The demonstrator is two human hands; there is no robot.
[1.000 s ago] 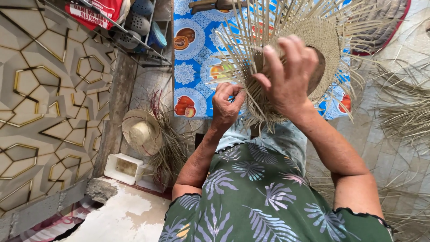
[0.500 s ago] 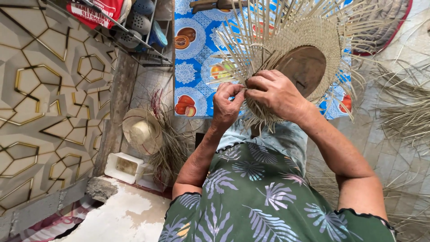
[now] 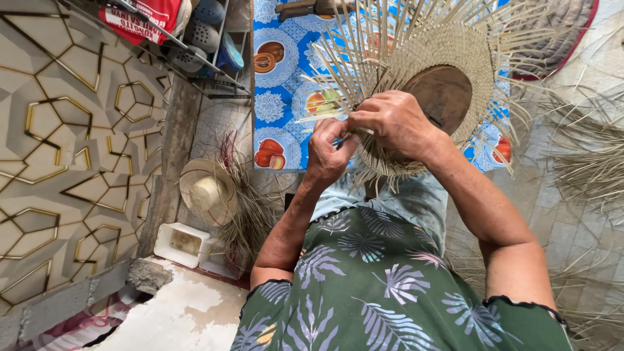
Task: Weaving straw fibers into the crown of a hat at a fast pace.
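Note:
A half-woven straw hat (image 3: 448, 52) rests on a round brown wooden form (image 3: 445, 97) on my lap, with many loose straw strips sticking out all round its edge. My left hand (image 3: 328, 153) pinches straw strips at the near left edge of the weave. Right beside it, my right hand (image 3: 396, 123) lies over the same edge with its fingers closed on strips. The two hands touch each other. My fingertips hide the strips' exact crossing.
A finished straw hat (image 3: 208, 192) lies on the floor to the left, beside a bundle of straw and a white plastic tub (image 3: 182, 244). A blue patterned cloth (image 3: 276, 71) lies ahead. Loose straw (image 3: 591, 169) is spread at right. A patterned wall (image 3: 71, 149) stands left.
My right hand has come down from over the hat's crown to the near edge and closed on strips beside my left hand. The wooden form now shows.

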